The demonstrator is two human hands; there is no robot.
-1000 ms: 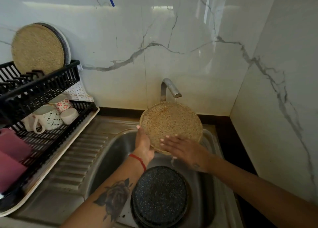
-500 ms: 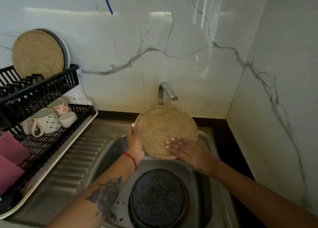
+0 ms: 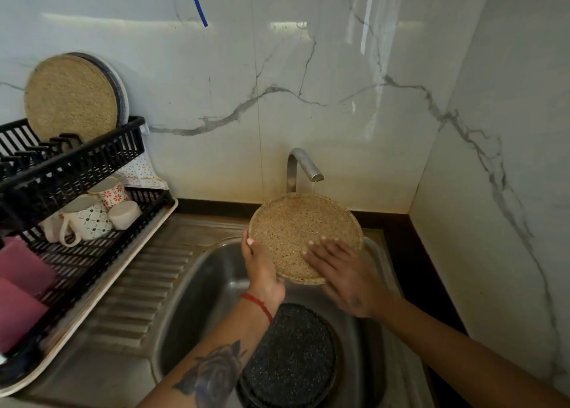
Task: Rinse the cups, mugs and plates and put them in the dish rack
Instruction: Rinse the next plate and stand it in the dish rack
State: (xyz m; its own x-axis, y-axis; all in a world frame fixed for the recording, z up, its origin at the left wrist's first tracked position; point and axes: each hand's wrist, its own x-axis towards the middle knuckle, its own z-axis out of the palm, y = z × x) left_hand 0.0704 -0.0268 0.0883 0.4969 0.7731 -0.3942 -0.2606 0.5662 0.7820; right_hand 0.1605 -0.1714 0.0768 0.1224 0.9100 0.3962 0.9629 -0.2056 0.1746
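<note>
A tan speckled plate [image 3: 296, 225] is held tilted over the steel sink [image 3: 197, 284], right under the tap [image 3: 303, 167], which runs a thin stream onto its top edge. My left hand [image 3: 262, 269] grips the plate's left rim. My right hand [image 3: 342, 272] lies flat on the plate's lower right face, fingers spread. A stack of dark speckled plates [image 3: 290, 355] sits in the sink below my wrists. The black dish rack [image 3: 74, 167] on the left holds a tan plate [image 3: 71, 97] upright on top and mugs [image 3: 89, 219] on the lower tier.
Pink items [image 3: 21, 284] lie at the rack's near end. A ribbed steel drainboard [image 3: 135, 287] runs between rack and sink. Marble walls close in at the back and right, with a dark counter strip [image 3: 398, 247] beside the sink.
My right hand has slid slightly across the plate's face while the left keeps its grip. The view has dropped a little, so the plate and tap sit lower in frame.
</note>
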